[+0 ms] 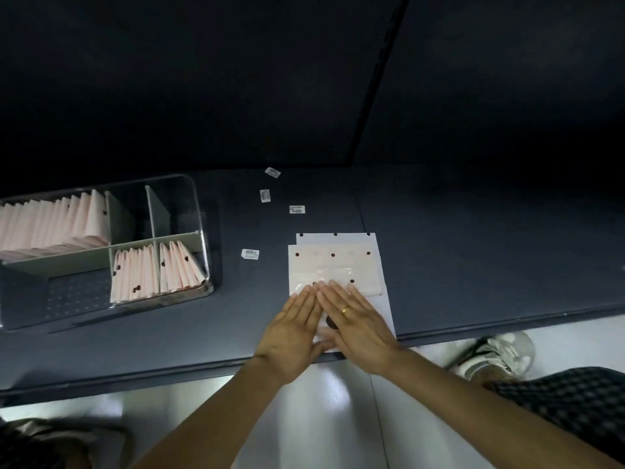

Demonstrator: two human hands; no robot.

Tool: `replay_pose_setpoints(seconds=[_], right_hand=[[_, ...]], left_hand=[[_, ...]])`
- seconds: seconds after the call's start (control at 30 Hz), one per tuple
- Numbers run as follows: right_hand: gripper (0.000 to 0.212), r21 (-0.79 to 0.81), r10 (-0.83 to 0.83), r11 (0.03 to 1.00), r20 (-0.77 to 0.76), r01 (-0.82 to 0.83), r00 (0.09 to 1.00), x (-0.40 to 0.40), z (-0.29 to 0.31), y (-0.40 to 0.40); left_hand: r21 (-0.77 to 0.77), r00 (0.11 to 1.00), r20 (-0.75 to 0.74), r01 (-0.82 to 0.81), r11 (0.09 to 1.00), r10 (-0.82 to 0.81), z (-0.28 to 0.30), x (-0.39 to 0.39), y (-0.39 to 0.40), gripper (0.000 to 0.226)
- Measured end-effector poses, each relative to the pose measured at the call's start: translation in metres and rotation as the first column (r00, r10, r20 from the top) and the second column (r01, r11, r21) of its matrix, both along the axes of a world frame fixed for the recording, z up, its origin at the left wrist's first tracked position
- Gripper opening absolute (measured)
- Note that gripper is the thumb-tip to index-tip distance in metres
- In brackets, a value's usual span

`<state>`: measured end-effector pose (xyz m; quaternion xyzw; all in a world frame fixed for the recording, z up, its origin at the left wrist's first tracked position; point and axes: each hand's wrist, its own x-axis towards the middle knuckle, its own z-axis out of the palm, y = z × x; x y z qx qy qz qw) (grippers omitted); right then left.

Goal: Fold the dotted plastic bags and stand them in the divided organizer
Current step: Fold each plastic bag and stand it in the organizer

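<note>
**Both palms flat on dotted bag at table edge**

Dotted bag (334, 265) lay flat on the dark table (473, 248), near the front edge, right of centre. Pale, with dark dots, its top part folded over; another white sheet (338, 237) showed under it along the far and right sides. Left hand (292, 328) and right hand (358, 324) both pressed down on the bag's near half, fingers straight and together, fingertips angled toward each other and touching at the tips. Neither hand gripped anything. Ring (345, 310) on a right finger.

Organizer (199, 231), clear with pale dividers, sat at the table's left, well apart from the bag. Folded bags (50, 225) stood packed in its far-left compartment; more stood in two near compartments (135, 275) and (179, 269). Two far-right compartments looked bare.

Four small white labels (250, 254) lay scattered on the table between organizer and bag. A shoe (497, 353) showed on the pale floor (338, 418) below the table edge, on the right.
</note>
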<state>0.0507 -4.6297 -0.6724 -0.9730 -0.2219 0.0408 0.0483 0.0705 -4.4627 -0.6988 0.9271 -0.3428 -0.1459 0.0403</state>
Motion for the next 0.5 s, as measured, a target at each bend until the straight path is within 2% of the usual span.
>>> replay_pose_setpoints(seconds=[0.03, 0.17, 0.23, 0.37, 0.43, 0.5], right_hand=[[0.062, -0.01, -0.043, 0.999, -0.063, 0.042, 0.997, -0.006, -0.004, -0.003], [0.064, -0.17, -0.132, 0.978, -0.033, 0.124, 0.991, -0.014, -0.006, -0.023], [0.063, -0.189, -0.164, 0.97, -0.043, 0.153, 0.985, -0.017, -0.002, -0.038], [0.065, -0.193, -0.163, 0.967, 0.041, 0.168, 0.986, -0.02, 0.002, -0.065], [0.054, -0.138, -0.158, 0.975, 0.109, 0.173, 0.981, -0.014, 0.003, -0.065], [0.028, -0.01, -0.188, 0.981, 0.182, 0.193, 0.965, -0.001, 0.007, -0.061]], left_hand=[[-0.002, 1.0, 0.0, -0.005, 1.0, 0.005, -0.001, 0.0, 0.001, 0.077], [-0.015, 1.0, -0.019, -0.022, 1.0, 0.022, -0.002, 0.003, 0.003, 0.077], [-0.012, 1.0, -0.016, -0.005, 1.0, 0.004, -0.002, 0.006, 0.005, 0.078], [-0.026, 1.0, -0.002, 0.001, 1.0, -0.001, -0.001, 0.013, 0.011, 0.075], [-0.048, 1.0, -0.007, -0.019, 0.999, 0.019, 0.001, 0.017, 0.013, 0.07], [-0.095, 0.998, 0.001, -0.06, 0.994, 0.06, 0.005, 0.023, 0.013, 0.062]])
